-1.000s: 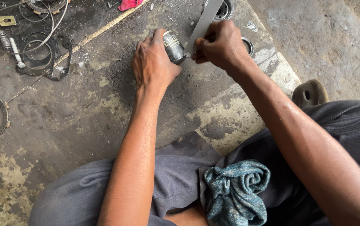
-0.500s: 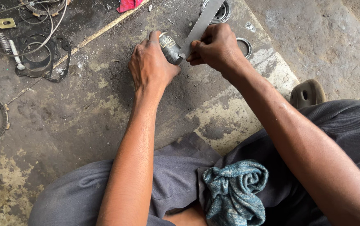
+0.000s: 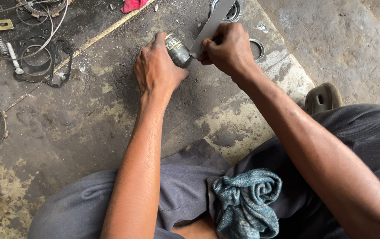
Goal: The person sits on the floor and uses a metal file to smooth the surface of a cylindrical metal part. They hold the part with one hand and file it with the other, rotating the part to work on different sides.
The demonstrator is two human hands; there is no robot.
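Basically, person seated on a stained concrete floor, working a small grey metal cylinder with a flat metal blade. Left hand pins the cylinder down against the floor, fingers wrapped over its left side, grip closed on it. Right hand is clenched round the lower end of the blade, grip pressed tight on it; blade runs up and away toward the top edge, its near end meeting the cylinder's right end.

Doing it well, as I judge it: keep the left hand pressing firmly so the cylinder can't roll, keep the blade edge seated at the cylinder's end rather than skating off toward the left fingers, and lever in short controlled pushes. A slip would most likely go into the left thumb.

Cylinder lies between the two hands, touching both the left palm side and the blade tip, just beside the right knuckles.

Around: metal rings on the floor behind the right hand, wire and gaskets far left, blue-grey rag on the lap, a sandal at right.
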